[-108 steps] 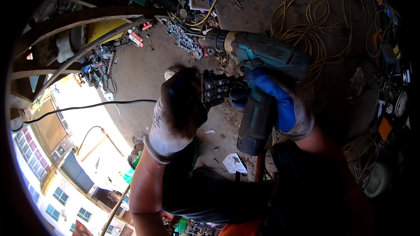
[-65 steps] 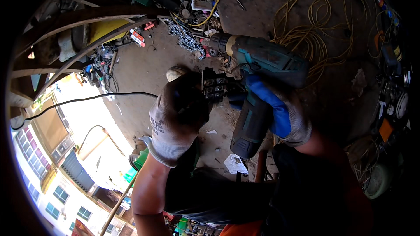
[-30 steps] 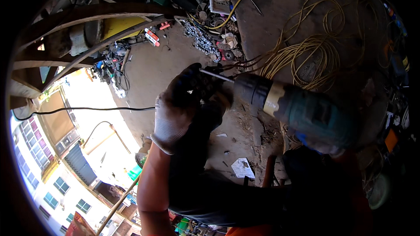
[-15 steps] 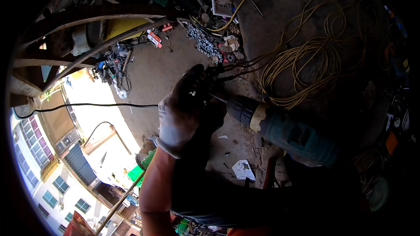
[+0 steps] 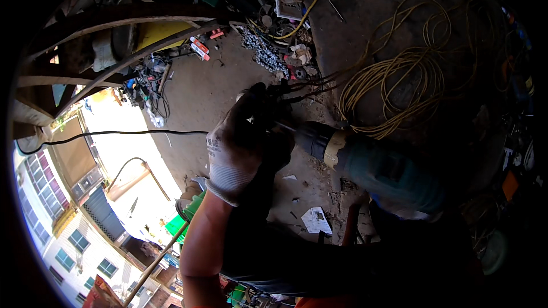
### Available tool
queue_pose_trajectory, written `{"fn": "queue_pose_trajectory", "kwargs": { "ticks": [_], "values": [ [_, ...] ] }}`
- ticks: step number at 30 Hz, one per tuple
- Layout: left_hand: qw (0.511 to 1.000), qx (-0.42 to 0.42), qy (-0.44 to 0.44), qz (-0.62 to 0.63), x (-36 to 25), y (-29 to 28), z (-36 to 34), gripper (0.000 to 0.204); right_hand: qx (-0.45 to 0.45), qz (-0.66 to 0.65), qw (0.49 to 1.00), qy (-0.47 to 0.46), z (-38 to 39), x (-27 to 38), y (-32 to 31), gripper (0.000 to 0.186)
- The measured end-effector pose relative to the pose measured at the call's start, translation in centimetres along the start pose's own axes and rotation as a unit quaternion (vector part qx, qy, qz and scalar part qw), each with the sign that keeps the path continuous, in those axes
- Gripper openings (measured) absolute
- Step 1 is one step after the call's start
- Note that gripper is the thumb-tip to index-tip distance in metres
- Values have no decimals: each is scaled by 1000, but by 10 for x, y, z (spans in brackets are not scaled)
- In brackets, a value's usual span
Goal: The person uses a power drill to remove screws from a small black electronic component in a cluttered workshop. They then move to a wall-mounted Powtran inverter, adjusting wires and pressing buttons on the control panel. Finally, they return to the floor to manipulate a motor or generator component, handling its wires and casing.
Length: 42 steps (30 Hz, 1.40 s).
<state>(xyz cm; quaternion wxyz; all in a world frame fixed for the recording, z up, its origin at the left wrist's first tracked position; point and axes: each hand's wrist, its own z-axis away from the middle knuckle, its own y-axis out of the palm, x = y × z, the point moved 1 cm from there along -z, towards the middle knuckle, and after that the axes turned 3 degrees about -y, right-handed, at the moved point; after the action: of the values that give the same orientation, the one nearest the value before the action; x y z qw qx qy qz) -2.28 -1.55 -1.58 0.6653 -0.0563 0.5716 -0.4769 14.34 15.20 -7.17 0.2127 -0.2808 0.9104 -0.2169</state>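
Observation:
My left hand (image 5: 233,157), in a pale knit-cuffed glove, is closed around a small dark part (image 5: 264,105) in the middle of the view; shadow hides its exact kind. Thin cables (image 5: 308,84) run from that part toward the right. A teal power drill (image 5: 388,168) with a pale collar and black front points left. Its thin metal bit (image 5: 285,126) reaches up to the dark part; whether the tip touches cannot be made out. My right hand (image 5: 408,212) grips the drill at its handle, mostly lost in the dark, with only a little of the glove showing.
A loose coil of yellow cable (image 5: 394,88) lies on the floor to the right. A heap of metal chain (image 5: 262,54) and scraps lies beyond my left hand. Curved metal beams (image 5: 142,20) fill the upper left. A black cable (image 5: 114,133) crosses at left; a white paper scrap (image 5: 317,220) lies below the drill.
The drill has shifted slightly downward at its rear and looks darker. My left hand has barely moved and keeps its hold on the dark part.

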Motion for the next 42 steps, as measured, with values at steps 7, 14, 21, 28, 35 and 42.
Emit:
{"fn": "queue_pose_trajectory", "kwargs": {
  "ticks": [7, 14, 21, 28, 35, 42],
  "values": [
    [998, -22, 10, -53, -2, 0, 3, 51, -93, 54, 994, -23, 13, -1, 14, 31],
    [999, -18, 9, -42, -1, 2, -1, 52, 17, 161, 967, 198, 45, 56, -2, 35],
    [998, -15, 18, -58, -2, -1, -1, 52, -66, 69, 994, 45, 17, 17, 9, 26],
    [999, 1, 10, -42, -1, -2, 0, 54, -57, 56, 995, 55, 19, 14, 8, 26],
    [999, -13, 22, -29, -14, -1, -3, 56, -46, 47, 996, 64, 20, 15, 6, 27],
    [989, 22, -79, -120, 5, -13, 1, 45, -46, 35, 996, 74, 18, 16, 0, 27]
  ]
}}
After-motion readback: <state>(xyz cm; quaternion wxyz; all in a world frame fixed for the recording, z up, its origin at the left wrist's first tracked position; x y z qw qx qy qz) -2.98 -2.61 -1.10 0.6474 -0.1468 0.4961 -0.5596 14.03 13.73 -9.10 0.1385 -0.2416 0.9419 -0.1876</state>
